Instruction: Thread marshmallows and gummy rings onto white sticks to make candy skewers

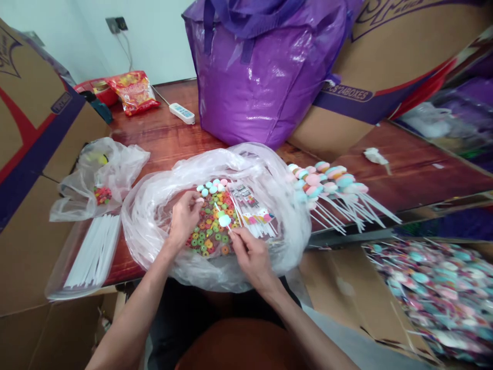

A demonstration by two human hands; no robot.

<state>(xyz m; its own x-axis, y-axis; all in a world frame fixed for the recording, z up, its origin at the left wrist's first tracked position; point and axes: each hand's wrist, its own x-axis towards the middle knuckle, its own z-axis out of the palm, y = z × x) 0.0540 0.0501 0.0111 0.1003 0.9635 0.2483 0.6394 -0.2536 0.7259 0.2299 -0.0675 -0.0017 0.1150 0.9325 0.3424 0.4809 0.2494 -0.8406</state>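
Observation:
Between the thumb and fingers of my right hand (254, 257) is a lollipop stick with a pale blue-white candy (225, 221) on it, and a green ring just above. My left hand (184, 218) is closed at the fingertips on a small pale pink candy (199, 200). Both hands are over a wide plastic bag (150, 205) with its rim rolled down. In it lie many coloured ring candies (208, 239), pale blue and pink candies (213, 190) at the back, and printed packets with white sticks (252, 205) on the right.
White sticks (94, 252) in a clear sleeve and a small plastic bag (103, 169) lie left. Finished-looking candy sticks (331, 185) are piled right. A purple bag (262, 77) and cardboard boxes (38, 128) stand around. Lower right, a box holds many wrapped candies (442, 293).

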